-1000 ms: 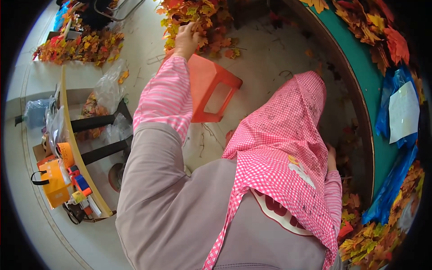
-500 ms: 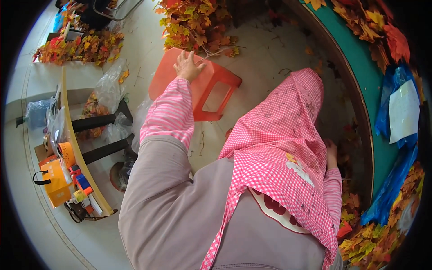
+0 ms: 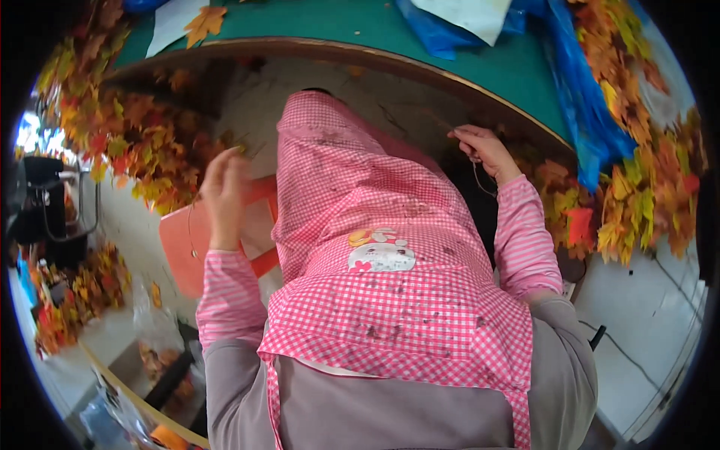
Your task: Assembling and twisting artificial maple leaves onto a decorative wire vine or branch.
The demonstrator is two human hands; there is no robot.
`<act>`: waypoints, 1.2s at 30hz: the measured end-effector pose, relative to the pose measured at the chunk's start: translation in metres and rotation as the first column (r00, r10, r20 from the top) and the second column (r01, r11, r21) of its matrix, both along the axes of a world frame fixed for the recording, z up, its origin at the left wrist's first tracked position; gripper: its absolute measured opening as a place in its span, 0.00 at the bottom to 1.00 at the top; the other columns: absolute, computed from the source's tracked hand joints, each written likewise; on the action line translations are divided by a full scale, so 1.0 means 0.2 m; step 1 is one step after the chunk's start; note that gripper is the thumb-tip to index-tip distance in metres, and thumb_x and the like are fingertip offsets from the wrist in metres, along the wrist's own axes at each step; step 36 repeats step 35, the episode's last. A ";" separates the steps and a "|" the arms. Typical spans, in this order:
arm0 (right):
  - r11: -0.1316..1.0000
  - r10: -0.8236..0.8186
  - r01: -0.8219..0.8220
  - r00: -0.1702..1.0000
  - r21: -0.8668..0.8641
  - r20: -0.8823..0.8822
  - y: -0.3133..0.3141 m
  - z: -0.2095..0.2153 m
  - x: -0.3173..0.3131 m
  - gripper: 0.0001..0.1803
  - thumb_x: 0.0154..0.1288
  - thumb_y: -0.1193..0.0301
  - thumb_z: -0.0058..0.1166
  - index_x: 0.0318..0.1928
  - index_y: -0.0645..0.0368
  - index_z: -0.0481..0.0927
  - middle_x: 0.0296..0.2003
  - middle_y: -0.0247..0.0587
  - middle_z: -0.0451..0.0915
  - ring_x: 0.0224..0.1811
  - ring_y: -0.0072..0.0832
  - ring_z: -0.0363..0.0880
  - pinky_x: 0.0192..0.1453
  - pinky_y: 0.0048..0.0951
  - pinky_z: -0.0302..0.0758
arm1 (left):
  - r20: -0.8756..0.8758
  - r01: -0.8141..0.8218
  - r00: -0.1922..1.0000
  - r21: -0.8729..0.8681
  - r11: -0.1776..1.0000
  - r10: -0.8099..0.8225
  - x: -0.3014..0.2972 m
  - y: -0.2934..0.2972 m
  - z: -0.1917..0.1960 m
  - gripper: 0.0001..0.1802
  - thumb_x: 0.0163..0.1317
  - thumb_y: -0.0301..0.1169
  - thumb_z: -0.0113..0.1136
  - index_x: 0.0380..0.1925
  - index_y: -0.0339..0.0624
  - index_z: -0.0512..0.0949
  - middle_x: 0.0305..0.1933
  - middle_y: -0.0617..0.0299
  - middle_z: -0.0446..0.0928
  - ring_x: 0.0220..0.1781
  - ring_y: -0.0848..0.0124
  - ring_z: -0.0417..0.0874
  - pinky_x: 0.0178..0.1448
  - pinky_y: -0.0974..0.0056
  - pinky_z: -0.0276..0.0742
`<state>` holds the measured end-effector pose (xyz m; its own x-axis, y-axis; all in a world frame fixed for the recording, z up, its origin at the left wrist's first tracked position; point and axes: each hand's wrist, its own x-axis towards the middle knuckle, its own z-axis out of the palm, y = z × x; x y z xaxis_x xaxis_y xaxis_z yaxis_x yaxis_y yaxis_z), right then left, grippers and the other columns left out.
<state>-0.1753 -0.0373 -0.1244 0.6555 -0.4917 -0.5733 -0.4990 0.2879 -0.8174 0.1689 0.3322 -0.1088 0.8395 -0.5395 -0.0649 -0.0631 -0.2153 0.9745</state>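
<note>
My left hand (image 3: 223,196) is raised at the left above a red-orange plastic stool (image 3: 180,259), its fingers partly smeared by motion. A thin wire-like strand (image 3: 191,229) hangs in a curve from it. On the right, my right hand (image 3: 484,152) is closed in a pinch below the table edge. Another thin strand (image 3: 478,180) dangles from its fingers in a loose loop. Whether the strands are wire or string I cannot tell. A pink checked apron (image 3: 375,292) covers my lap between the hands.
A green-topped table (image 3: 315,24) runs across the front, with a blue plastic bag (image 3: 577,105) over it. Autumn-coloured artificial leaves (image 3: 142,142) are heaped at the left, and more leaves (image 3: 634,202) at the right. A yellow-edged shelf (image 3: 127,390) stands low at the left.
The view has turned right toward the green table. My left hand has left the stool and is lifted; my right hand has come up from beside my lap. Both now show thin strands.
</note>
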 end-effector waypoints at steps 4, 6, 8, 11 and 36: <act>0.992 -0.048 0.056 0.996 -0.117 0.069 0.14 0.20 -0.06 0.11 0.71 0.65 0.55 0.41 0.60 0.85 0.19 0.21 0.70 0.20 0.09 0.62 0.24 0.16 0.54 | -0.204 0.503 0.854 0.081 0.861 -0.479 -0.45 -0.53 0.20 0.19 0.70 0.35 0.59 0.54 0.35 0.78 0.32 0.66 0.80 0.22 0.82 0.74 0.24 0.75 0.67; 0.978 -0.013 0.043 0.989 -0.203 0.146 0.23 0.27 -0.07 0.11 0.71 0.66 0.55 0.42 0.61 0.85 0.20 0.22 0.70 0.21 0.10 0.63 0.25 0.16 0.57 | -0.382 0.551 0.786 0.076 0.831 -0.486 -0.64 -0.70 0.24 0.23 0.70 0.41 0.59 0.57 0.35 0.75 0.35 0.61 0.81 0.27 0.78 0.78 0.27 0.73 0.71; 0.964 0.040 0.006 0.985 -0.265 0.168 0.33 0.32 -0.07 0.11 0.70 0.69 0.55 0.43 0.64 0.85 0.21 0.23 0.72 0.23 0.11 0.65 0.27 0.17 0.61 | -0.617 0.511 0.661 -0.047 0.858 -0.427 -0.76 -0.84 0.24 0.24 0.71 0.42 0.56 0.57 0.35 0.74 0.39 0.58 0.81 0.33 0.74 0.80 0.34 0.69 0.74; 0.934 0.173 -0.111 0.972 -0.339 0.159 0.48 0.35 -0.03 0.16 0.70 0.64 0.56 0.46 0.66 0.84 0.27 0.30 0.79 0.29 0.15 0.73 0.35 0.21 0.71 | -0.766 0.344 0.504 -0.248 0.906 -0.400 -0.77 -0.91 0.21 0.20 0.73 0.40 0.53 0.55 0.35 0.74 0.46 0.54 0.80 0.43 0.68 0.82 0.44 0.63 0.76; 0.748 0.490 -0.161 0.789 -0.644 0.371 0.56 0.20 0.76 0.10 0.68 0.72 0.55 0.46 0.63 0.84 0.41 0.37 0.85 0.42 0.26 0.83 0.49 0.26 0.77 | -0.760 -0.058 0.631 -0.242 0.968 -0.152 -0.16 0.20 0.28 0.16 0.76 0.42 0.45 0.41 0.42 0.75 0.16 0.75 0.52 0.13 0.83 0.48 0.15 0.74 0.42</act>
